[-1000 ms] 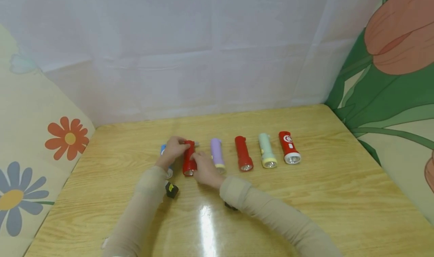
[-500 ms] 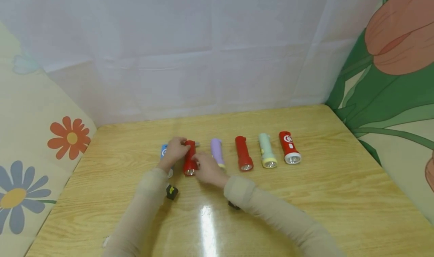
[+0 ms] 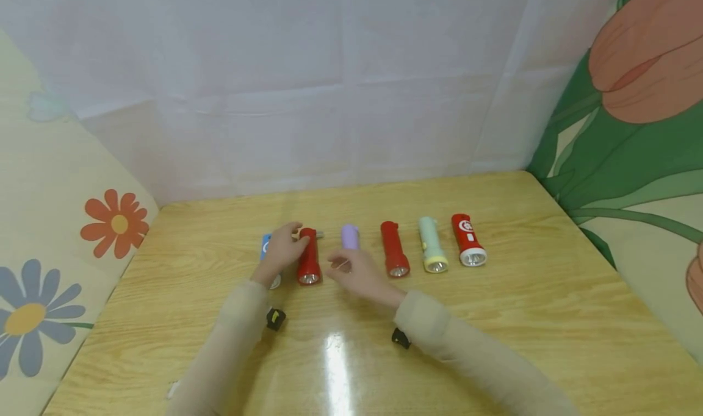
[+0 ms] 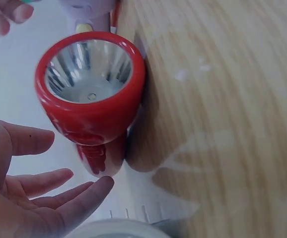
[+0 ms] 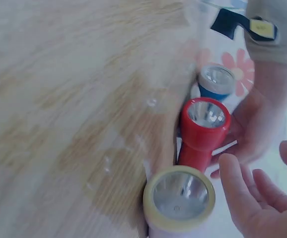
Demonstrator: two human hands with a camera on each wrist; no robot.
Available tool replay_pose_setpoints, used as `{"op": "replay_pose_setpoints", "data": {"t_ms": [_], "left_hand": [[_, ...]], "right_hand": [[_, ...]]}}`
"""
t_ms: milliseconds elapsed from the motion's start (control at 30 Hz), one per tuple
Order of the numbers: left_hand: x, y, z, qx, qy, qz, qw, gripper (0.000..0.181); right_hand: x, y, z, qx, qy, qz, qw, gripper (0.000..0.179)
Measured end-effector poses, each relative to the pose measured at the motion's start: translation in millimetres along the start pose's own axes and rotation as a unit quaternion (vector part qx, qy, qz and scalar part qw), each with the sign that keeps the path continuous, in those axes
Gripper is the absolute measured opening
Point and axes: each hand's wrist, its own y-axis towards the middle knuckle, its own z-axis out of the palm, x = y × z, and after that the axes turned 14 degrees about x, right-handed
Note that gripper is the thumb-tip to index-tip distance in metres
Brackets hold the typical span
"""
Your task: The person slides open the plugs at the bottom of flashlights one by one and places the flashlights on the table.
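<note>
My left hand (image 3: 282,248) lies at the left side of a red flashlight (image 3: 309,258), its loosely spread fingers near the tail end. In the left wrist view the fingers (image 4: 86,198) are extended beside the barrel, with the thumb apart from it. A silver piece (image 3: 320,235) sticks out near that flashlight's tail. My right hand (image 3: 367,274) hovers over the lens end of a purple flashlight (image 3: 349,236), hiding it from the head camera. The right wrist view shows that flashlight's pale yellow lens rim (image 5: 151,206), beside relaxed, empty fingers (image 5: 238,198).
To the right lie another red flashlight (image 3: 393,248), a mint green one (image 3: 432,242) and a red one with a white rim (image 3: 468,238). A blue flashlight (image 3: 266,243) is partly hidden behind the left hand. All rest on the wooden table (image 3: 522,318).
My right hand has drawn away from the red flashlight, moving right to above the purple one. The left hand has stayed about where it was, and the red flashlight has hardly shifted.
</note>
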Motion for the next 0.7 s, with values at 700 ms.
{"op": "replay_pose_setpoints", "data": {"t_ms": [700], "left_hand": [[-25.6, -16.4, -2.9, -0.060, -0.058, 0.111, 0.9903, 0.038]], "right_hand": [[-24.6, -23.9, -36.1, -0.029, 0.256, 0.097, 0.9613, 0.033]]}}
